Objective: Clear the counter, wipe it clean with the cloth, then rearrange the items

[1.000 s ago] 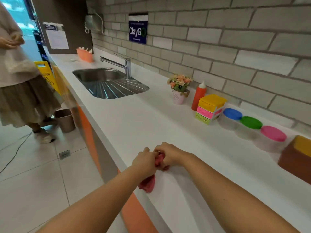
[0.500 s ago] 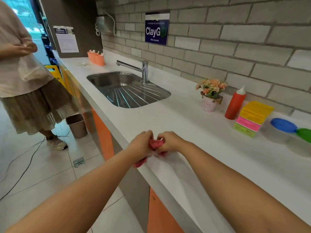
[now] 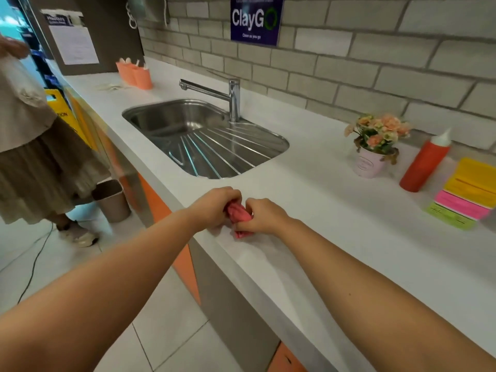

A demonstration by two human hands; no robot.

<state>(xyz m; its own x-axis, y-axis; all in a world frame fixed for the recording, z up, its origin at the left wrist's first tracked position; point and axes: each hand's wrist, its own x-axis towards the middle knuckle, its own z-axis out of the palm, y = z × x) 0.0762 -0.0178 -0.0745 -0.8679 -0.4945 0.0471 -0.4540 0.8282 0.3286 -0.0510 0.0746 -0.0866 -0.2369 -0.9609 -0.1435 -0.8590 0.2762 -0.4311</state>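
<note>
Red cloth (image 3: 237, 214) bunched at front edge of white counter (image 3: 335, 210), near side of sink (image 3: 188, 122). Left hand (image 3: 216, 208) fingers curled tight over cloth's top left; right hand (image 3: 264, 216) fingers pinch its right side, lower tip poking out beneath them.

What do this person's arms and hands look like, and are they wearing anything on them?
Both forearms are bare right up to the frame edge: no sleeves show. The left hand and right hand wear no gloves, and no watch, bracelet or ring is visible.
</note>
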